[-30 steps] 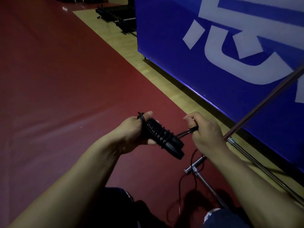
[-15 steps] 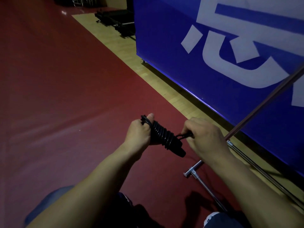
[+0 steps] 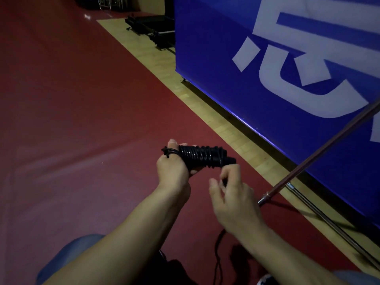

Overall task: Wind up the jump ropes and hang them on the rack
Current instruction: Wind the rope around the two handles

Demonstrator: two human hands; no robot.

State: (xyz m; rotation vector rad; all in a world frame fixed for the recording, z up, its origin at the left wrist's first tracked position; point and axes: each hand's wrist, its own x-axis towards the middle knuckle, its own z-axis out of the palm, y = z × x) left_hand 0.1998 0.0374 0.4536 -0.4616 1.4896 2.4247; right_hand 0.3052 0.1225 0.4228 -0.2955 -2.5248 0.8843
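My left hand [image 3: 172, 169] grips a black jump rope bundle [image 3: 203, 156]: the handles lie side by side with the cord wound tightly round them. A small loop of cord sits over my left thumb. My right hand [image 3: 230, 194] is just below the bundle's right end, its fingers curled round the loose cord [image 3: 218, 243], which hangs down past my wrist toward the floor. The rack's thin metal pole [image 3: 308, 163] slants up to the right of my hands, with its base bars on the floor.
A large blue banner board [image 3: 287, 58] with white characters stands close on the right, along a strip of wooden floor [image 3: 156, 64]. Red mat [image 3: 82, 120] covers the floor to the left. Black equipment [image 3: 152, 29] sits far back. My knees are at the bottom edge.
The bundle has swung from pointing down-right to lying nearly level. My right hand dropped from the bundle's tip to below it, drawing the cord round. The view shifted slightly.
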